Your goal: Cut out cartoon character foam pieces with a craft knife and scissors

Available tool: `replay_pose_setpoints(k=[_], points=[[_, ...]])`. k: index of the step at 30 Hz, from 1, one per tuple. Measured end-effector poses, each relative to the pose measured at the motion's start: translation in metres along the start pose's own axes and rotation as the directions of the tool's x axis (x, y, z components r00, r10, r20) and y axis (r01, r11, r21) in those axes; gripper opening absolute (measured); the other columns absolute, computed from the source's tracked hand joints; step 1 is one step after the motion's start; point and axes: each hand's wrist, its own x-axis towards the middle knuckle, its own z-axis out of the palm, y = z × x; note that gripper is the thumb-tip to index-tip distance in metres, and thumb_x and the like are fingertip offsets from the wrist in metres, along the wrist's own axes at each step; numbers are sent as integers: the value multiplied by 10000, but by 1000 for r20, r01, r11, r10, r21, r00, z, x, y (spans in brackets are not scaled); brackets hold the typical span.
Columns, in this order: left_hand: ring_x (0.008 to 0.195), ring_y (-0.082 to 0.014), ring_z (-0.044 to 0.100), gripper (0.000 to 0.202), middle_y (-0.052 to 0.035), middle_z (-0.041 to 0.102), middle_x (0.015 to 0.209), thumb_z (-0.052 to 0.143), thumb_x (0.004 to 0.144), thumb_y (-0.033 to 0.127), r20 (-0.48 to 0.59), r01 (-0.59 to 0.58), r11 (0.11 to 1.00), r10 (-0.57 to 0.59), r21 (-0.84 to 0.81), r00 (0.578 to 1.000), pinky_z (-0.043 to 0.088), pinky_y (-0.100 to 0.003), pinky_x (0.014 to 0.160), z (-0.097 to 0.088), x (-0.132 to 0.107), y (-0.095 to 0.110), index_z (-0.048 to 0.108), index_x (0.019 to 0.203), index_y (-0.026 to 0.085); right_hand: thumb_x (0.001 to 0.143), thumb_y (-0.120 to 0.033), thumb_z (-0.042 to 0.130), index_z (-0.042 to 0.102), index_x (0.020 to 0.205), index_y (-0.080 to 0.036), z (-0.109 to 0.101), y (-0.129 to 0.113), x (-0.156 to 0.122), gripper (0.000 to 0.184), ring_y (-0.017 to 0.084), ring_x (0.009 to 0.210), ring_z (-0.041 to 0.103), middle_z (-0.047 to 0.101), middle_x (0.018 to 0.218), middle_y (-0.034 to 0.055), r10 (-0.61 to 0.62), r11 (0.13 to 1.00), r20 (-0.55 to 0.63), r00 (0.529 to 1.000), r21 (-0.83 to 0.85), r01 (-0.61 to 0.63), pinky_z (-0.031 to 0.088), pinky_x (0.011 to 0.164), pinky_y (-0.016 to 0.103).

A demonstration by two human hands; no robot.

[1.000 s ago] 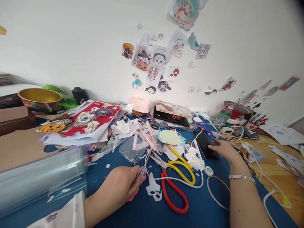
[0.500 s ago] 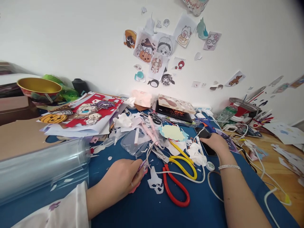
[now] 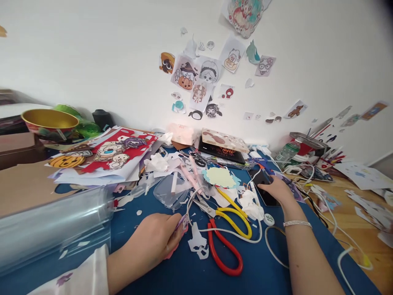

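My left hand (image 3: 159,237) rests on the blue mat (image 3: 147,213) with its fingers curled round a small pink and purple paper cut-out (image 3: 183,224). My right hand (image 3: 276,188) lies palm down on a black phone (image 3: 263,184) further back on the right, fingers on its screen; a silver bracelet (image 3: 297,223) circles the wrist. Between the hands lie red-handled scissors (image 3: 224,254) and yellow-handled scissors (image 3: 235,213), crossed by a white cable (image 3: 233,232). A white paper scrap (image 3: 198,243) lies just right of my left hand.
A clear plastic roll (image 3: 52,223) lies at the left. Printed cartoon sheets (image 3: 107,155) are heaped behind it, beside a gold bowl (image 3: 49,121). Paper scraps, tissue and a pale cut-out (image 3: 219,177) litter the mat. Stickers cover the wall; cables, a green bottle (image 3: 285,152) and pens crowd the right.
My right hand slid along the phone, first back and left, now settled on its middle. My left hand has stayed put with the cut-out. The camera tilted slightly.
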Motion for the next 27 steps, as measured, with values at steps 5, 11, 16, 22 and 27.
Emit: replay_pose_setpoints(k=[5, 11, 16, 22, 27], points=[[505, -160, 544, 359, -14, 607, 569, 226, 928, 296, -7, 8, 1000, -8, 18, 1000, 300, -259, 506, 1, 0, -2, 466, 674, 216, 903, -368, 538, 524, 1184, -166, 2, -4, 0, 346, 194, 932, 607, 582, 1137, 76, 18, 999, 7, 1000, -30, -18, 524, 775, 392], [498, -156, 544, 370, -13, 591, 553, 224, 925, 303, -15, 5, 1000, -5, 9, 1000, 321, -254, 509, 0, 3, -1, 473, 666, 214, 901, -337, 548, 542, 1158, -161, 5, -17, -1, 312, 198, 957, 600, 580, 1146, 78, 126, 982, -80, 989, -131, -136, 516, 799, 402], [503, -156, 543, 375, -8, 593, 549, 216, 928, 307, -20, -7, 1000, 7, -3, 1000, 323, -259, 514, 0, 0, 0, 463, 660, 218, 906, -339, 540, 546, 1153, -166, 4, -20, -5, 302, 195, 956, 600, 581, 1149, 77, 138, 977, -113, 984, -149, -154, 515, 803, 399], [497, -154, 539, 336, 11, 602, 535, 242, 914, 274, -1, -19, 1000, 19, -20, 1000, 322, -262, 521, -1, 2, -1, 441, 648, 224, 904, -356, 540, 543, 1155, -159, 9, -30, -12, 320, 195, 944, 603, 585, 1136, 79, 129, 976, -108, 986, -164, -145, 519, 790, 395], [501, -161, 536, 341, 4, 605, 547, 233, 918, 286, -1, -23, 1000, 23, -19, 1000, 305, -268, 516, 0, 1, 0, 448, 661, 224, 901, -346, 547, 544, 1158, -158, 11, -35, -7, 318, 200, 964, 598, 578, 1154, 83, 147, 972, -94, 985, -170, -161, 514, 805, 402]])
